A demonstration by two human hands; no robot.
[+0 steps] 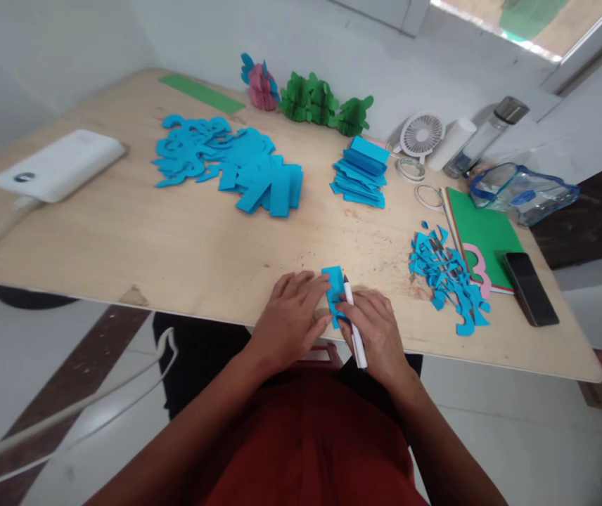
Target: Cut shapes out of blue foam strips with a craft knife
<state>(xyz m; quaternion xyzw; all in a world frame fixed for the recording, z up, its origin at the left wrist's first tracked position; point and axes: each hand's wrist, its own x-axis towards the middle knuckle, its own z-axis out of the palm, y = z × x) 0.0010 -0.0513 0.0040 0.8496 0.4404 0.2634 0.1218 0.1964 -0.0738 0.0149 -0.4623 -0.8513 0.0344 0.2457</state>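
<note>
At the table's front edge a small blue paper strip (335,287) lies between my two hands. My left hand (291,318) rests flat to the left of it, fingertips touching the strip's edge and holding nothing. In my right hand (378,327) is a white pen (355,325), its dark tip pointing away from me beside the strip. The fingers of that hand also cover the strip's lower right part. Any marks on the strip are too small to make out.
Blue cut-out shapes (190,147), folded blue strips (361,172) and blue scraps (446,270) lie around. Right are a phone (531,288), green paper (491,225) and a pink curved cut-out (477,268). A power bank (61,165), small fan (421,135) and bottle (485,137) stand farther out.
</note>
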